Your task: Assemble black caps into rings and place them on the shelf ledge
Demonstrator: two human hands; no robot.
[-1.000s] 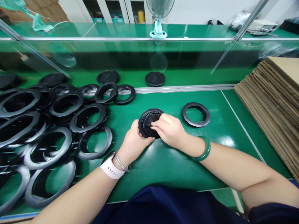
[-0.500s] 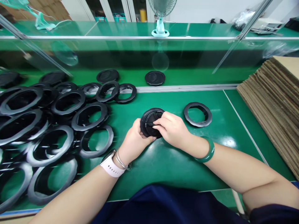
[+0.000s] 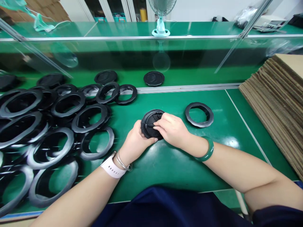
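Item under inspection: one black round part, located over the middle of the green bench, between the two hands. Left hand: clamped on the part's near left edge, fingers around the rim, thumb at the lower side. Right hand: thumb and forefinger brought together on the part's inner face, near a raised strip. Black on black, the detail beneath those fingertips is poorly visible, so whether they pinch the strip itself or a separate small piece cannot be confirmed.

Step in hand, in this inspector's judgement: finger work on the inner face while the left hand steadies the rim. The next move would call for a firm left hold and an even, controlled pressure from the right fingertips.

Surroundings: a single loose ring lies flat to the right, apart from both hands; many heaped rings occupy the left (several overlapping); a dark disc rests beyond the metal strip.
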